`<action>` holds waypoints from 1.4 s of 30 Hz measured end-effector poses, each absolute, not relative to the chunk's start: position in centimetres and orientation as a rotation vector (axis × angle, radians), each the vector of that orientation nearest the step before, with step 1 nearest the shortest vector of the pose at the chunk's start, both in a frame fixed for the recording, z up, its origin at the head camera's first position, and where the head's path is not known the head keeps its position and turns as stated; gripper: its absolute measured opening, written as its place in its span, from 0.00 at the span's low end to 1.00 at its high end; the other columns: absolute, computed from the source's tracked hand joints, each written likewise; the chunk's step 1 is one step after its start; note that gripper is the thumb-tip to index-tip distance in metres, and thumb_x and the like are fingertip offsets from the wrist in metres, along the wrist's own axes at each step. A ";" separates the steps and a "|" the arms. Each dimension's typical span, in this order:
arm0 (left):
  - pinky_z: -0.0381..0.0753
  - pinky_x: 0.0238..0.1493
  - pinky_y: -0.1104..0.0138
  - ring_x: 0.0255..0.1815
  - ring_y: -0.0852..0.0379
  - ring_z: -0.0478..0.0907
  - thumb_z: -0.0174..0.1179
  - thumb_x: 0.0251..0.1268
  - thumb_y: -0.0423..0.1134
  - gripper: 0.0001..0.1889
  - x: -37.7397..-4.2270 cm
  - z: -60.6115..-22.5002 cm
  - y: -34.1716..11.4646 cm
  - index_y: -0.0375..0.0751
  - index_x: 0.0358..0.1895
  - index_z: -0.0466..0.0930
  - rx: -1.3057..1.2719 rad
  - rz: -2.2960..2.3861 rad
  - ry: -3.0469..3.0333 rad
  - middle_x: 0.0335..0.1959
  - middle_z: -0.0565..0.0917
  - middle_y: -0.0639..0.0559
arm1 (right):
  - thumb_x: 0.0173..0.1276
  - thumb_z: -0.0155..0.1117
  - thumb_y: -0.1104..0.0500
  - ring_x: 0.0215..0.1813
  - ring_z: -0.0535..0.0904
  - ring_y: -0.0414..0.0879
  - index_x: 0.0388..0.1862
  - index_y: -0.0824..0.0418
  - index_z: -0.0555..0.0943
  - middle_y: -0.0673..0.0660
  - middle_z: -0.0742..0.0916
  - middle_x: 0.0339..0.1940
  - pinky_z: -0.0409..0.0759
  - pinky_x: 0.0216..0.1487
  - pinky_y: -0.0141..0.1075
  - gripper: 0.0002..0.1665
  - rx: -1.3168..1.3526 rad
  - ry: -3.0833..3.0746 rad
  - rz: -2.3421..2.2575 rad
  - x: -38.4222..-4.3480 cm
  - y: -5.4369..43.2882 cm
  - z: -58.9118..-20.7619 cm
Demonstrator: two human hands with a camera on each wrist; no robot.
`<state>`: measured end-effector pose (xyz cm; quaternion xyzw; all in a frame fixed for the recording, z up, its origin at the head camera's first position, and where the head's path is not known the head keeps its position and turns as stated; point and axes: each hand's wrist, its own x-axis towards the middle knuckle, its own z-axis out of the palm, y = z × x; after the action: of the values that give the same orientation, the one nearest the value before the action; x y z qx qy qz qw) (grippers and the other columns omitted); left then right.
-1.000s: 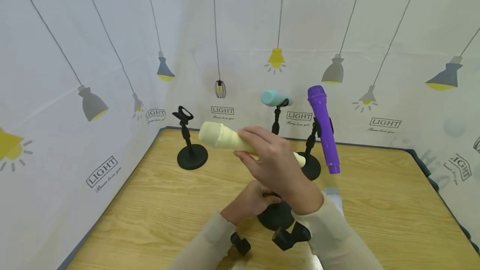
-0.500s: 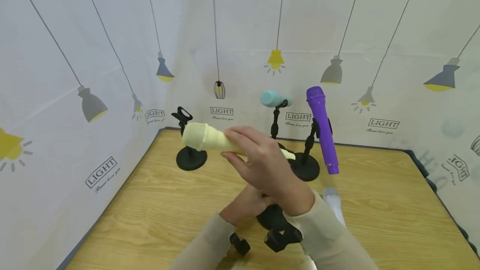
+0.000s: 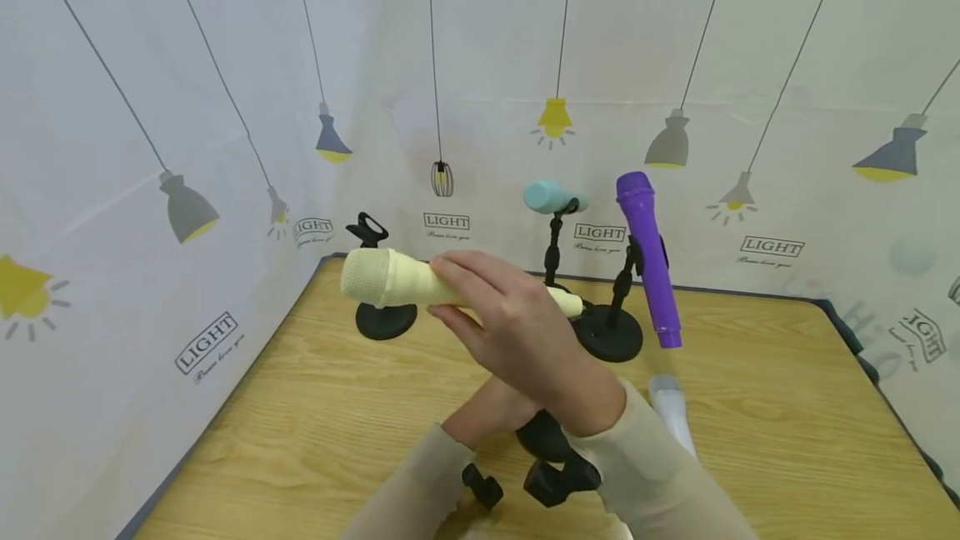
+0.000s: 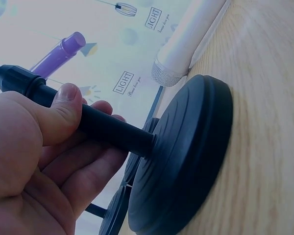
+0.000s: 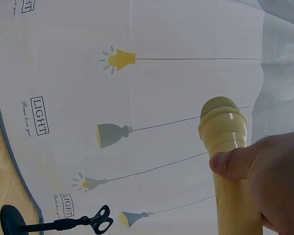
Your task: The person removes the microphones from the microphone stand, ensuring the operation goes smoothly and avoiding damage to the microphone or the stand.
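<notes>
My right hand (image 3: 525,332) grips a pale yellow microphone (image 3: 408,280) around its body, the mesh head pointing left. In the right wrist view the thumb presses along the yellow microphone (image 5: 230,142) just below its head. Lower down, my left hand (image 3: 495,408) is partly hidden under the right forearm. The left wrist view shows that left hand (image 4: 54,152) curled round the post of a black microphone stand (image 4: 112,128). This stand's round base (image 4: 181,161) is at the wooden tabletop. Its top clip is hidden behind my right hand in the head view.
A black stand with an unoccupied clip (image 3: 369,230) is at the back left. Behind my hands, a light blue microphone (image 3: 553,197) and a purple microphone (image 3: 648,261) sit in stands. A white microphone (image 3: 671,408) lies on the table (image 3: 300,432) to the right. Printed cloth walls (image 3: 480,48) enclose it.
My right hand has carried the yellow microphone left, so its head now overlaps the back-left stand in view. The left hand has stayed on its stand.
</notes>
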<state>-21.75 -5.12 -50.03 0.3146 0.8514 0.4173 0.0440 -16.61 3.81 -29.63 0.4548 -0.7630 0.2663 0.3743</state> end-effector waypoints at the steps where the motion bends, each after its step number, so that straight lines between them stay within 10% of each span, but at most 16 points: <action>1: 0.71 0.75 0.57 0.65 0.57 0.71 0.61 0.83 0.46 0.22 -21.8 -50.1 -5.1 0.44 0.71 0.71 0.966 1.294 2.592 0.62 0.77 0.53 | 0.64 0.83 0.64 0.54 0.92 0.54 0.58 0.71 0.87 0.63 0.91 0.55 0.91 0.58 0.40 0.25 1.161 -1.953 0.684 -16.6 4.0 -29.6; 14: 0.85 0.53 0.74 0.47 0.70 0.86 0.67 0.77 0.33 0.09 -22.1 -50.5 -4.9 0.41 0.52 0.93 0.932 1.497 2.360 0.48 0.94 0.51 | 0.62 0.84 0.66 0.52 0.92 0.58 0.58 0.71 0.86 0.65 0.91 0.54 0.92 0.52 0.45 0.26 1.060 -1.975 0.666 -17.4 6.8 -30.2; 34: 0.87 0.57 0.72 0.54 0.63 0.91 0.68 0.75 0.34 0.07 -21.4 -49.8 -4.5 0.43 0.49 0.95 0.743 1.487 2.365 0.47 0.95 0.55 | 0.58 0.85 0.70 0.58 0.90 0.63 0.57 0.71 0.88 0.67 0.91 0.57 0.91 0.53 0.53 0.27 0.806 -2.087 0.813 -18.3 13.5 -33.1; 42: 0.87 0.60 0.68 0.55 0.65 0.89 0.69 0.76 0.37 0.07 -21.4 -49.7 -4.6 0.46 0.48 0.95 0.723 1.460 2.384 0.46 0.95 0.59 | 0.57 0.85 0.71 0.52 0.90 0.58 0.57 0.66 0.89 0.63 0.93 0.54 0.73 0.58 0.15 0.28 0.681 -2.121 0.877 -18.0 16.0 -34.3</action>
<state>-21.35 -4.57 -49.74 0.2485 0.8190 0.5014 0.1266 -18.03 16.04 -34.33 0.2649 -0.8247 0.3409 0.3654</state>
